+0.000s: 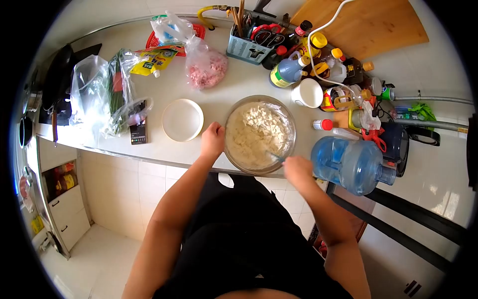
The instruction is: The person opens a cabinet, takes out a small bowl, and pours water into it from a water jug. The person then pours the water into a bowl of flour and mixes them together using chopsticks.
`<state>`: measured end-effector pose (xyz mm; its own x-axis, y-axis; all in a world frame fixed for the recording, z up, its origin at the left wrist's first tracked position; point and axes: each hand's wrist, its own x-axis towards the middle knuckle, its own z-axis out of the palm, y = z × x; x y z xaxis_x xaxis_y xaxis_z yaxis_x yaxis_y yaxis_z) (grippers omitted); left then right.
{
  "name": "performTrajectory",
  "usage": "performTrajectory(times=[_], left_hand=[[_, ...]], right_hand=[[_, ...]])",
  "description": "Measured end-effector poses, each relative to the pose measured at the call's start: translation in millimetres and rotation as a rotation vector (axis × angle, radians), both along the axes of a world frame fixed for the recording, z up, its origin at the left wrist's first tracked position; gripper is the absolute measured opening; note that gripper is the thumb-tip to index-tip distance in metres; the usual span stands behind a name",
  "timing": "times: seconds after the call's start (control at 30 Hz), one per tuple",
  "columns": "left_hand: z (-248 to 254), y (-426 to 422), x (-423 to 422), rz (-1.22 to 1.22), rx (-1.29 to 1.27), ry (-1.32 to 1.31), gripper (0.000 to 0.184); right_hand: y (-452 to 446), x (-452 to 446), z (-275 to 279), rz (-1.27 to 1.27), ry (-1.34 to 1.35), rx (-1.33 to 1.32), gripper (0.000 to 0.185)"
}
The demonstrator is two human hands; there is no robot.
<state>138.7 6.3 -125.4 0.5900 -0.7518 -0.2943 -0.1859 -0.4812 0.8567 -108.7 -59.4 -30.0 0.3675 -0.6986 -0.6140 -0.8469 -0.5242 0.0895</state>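
A wide mixing bowl (227,152) near the counter's front edge contains a clumpy, pale flour mixture (261,127), shaggy at the back and smoother in front. At the bowl's left rim, my left hand (213,139) is closed with the fingers curled against the edge. My right hand (298,170) is closed around a thin utensil (276,157) with a bluish handle, which slants into the mixture from the front right. Its far end is buried or blurred, so its kind is unclear. Left of my left hand stands a white bowl (182,120).
A plastic bag of pink minced meat (206,70) lies behind the bowls. A large blue water jug (348,164) lies close to my right hand. Bottles, a white cup (307,93) and a utensil basket (246,48) crowd the back right. A phone-like black object (139,130) and bagged greens are left.
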Motion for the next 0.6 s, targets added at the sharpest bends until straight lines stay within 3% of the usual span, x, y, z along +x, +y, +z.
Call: performTrajectory(times=[0.07,0.17,0.23,0.33,0.43,0.47,0.5,0.57,0.6], left_hand=[[-2,-5,0,-0.021,0.005,0.006,0.017],[-6,1,5,-0.046,-0.013,-0.004,0.017],[-9,-2,3,-0.016,0.07,0.172,0.018],[-8,-3,-1,-0.002,0.052,0.14,0.019],[-3,-2,-3,-0.019,0.022,0.061,0.019],[-3,-1,-3,-0.024,-0.003,0.01,0.019],[5,-1,-1,-0.025,0.006,0.004,0.019],[27,-4,4,-0.032,0.165,0.281,0.018],[17,-4,4,-0.038,0.163,0.28,0.018]], right_hand=[[3,17,-5,0.059,0.01,0.085,0.02],[-19,49,-25,0.107,-0.116,-0.13,0.018],[-38,28,-23,-0.059,-0.15,-0.177,0.019],[-12,8,-4,-0.111,-0.049,-0.066,0.024],[19,21,-12,0.083,-0.072,0.066,0.032],[19,25,-27,0.104,-0.216,-0.146,0.03],[7,33,-29,0.102,-0.222,-0.137,0.03],[-26,48,-28,-0.112,-0.183,-0.114,0.029],[-28,41,-26,-0.117,-0.183,-0.116,0.029]])
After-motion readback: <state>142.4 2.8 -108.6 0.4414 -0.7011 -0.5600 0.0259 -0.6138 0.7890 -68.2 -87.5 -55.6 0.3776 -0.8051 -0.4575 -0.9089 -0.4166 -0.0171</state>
